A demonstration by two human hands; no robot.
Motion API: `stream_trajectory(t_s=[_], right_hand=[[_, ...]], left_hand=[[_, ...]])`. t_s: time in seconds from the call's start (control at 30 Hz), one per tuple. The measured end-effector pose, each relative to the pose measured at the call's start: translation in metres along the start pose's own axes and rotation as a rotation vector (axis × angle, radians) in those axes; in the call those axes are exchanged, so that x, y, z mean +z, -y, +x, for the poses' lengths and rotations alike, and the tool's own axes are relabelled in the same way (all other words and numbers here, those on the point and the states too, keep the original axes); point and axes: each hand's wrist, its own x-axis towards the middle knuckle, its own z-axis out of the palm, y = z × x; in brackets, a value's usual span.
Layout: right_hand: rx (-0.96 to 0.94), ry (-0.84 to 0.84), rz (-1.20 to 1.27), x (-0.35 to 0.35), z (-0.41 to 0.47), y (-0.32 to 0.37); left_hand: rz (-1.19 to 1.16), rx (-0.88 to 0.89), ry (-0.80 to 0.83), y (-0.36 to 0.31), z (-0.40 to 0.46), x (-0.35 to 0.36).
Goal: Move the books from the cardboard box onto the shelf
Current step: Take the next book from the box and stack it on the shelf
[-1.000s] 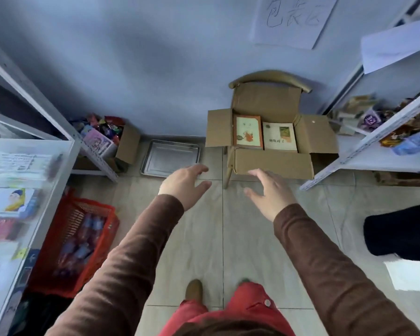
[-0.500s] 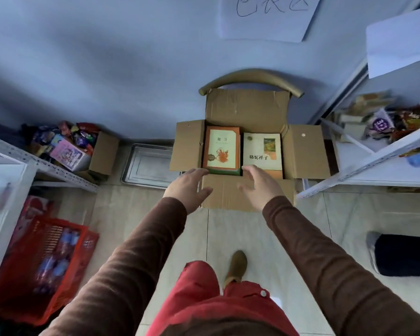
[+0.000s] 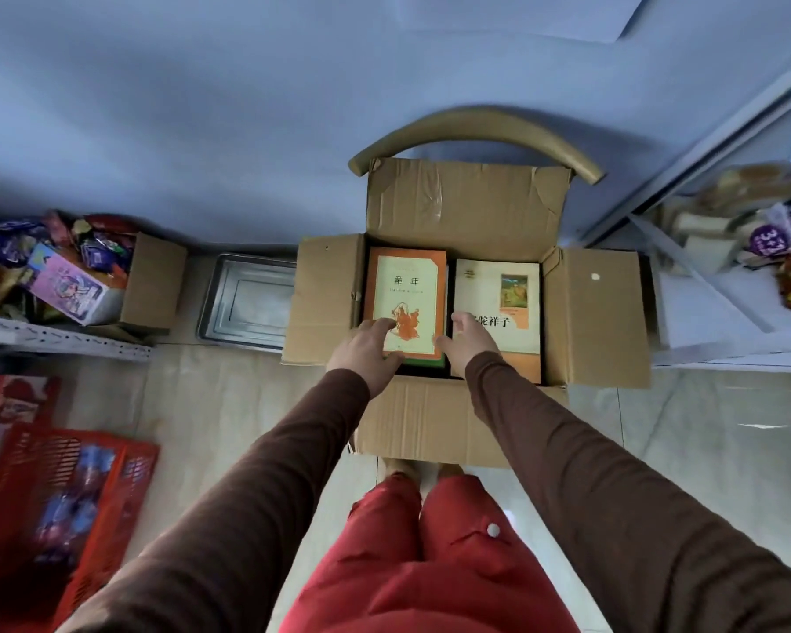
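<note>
An open cardboard box (image 3: 594,312) stands on a chair against the wall, its flaps spread. Inside lie two stacks of books side by side. The left stack is topped by an orange-bordered book (image 3: 407,290); the right one by a cream book (image 3: 498,294) with a small picture. My left hand (image 3: 368,349) rests on the lower left corner of the orange-bordered book, fingers spread. My right hand (image 3: 469,338) reaches into the gap between the two stacks, its fingers at the orange book's right edge. Neither hand has closed around a book.
A white metal shelf (image 3: 722,349) with snack packets stands to the right, another shelf (image 3: 65,338) to the left. A small box of sweets (image 3: 151,281) and a metal tray (image 3: 247,303) lie by the wall. A red crate (image 3: 56,495) sits at lower left.
I have stepped closer to the box. Both hands moved forward from in front of the box's front flap into it, onto the orange-bordered book.
</note>
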Motion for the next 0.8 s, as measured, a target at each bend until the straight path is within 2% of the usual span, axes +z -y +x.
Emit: stream_trajectory(t_s=[0.17,0.4,0.53,0.63,0.8], right_hand=[[0.209,0.059,0.153,0.015,0.049,-0.006],[0.354,0.073,0.356,0.036,0.081,-0.010],[0.417,0.083,0.404,0.045,0.091,-0.001],[0.452,0.061,0.344,0.046,0.094,0.002],[0.439,0.080,0.313,0.042,0.095,-0.006]], left_hand=[[-0.014,-0.085,0.018,0.009,0.036,0.026],[-0.069,-0.127,0.017,0.018,0.059,0.054],[-0.046,-0.144,0.019,0.023,0.059,0.066],[-0.055,-0.154,0.005,0.024,0.060,0.071],[-0.056,-0.152,-0.002,0.027,0.063,0.071]])
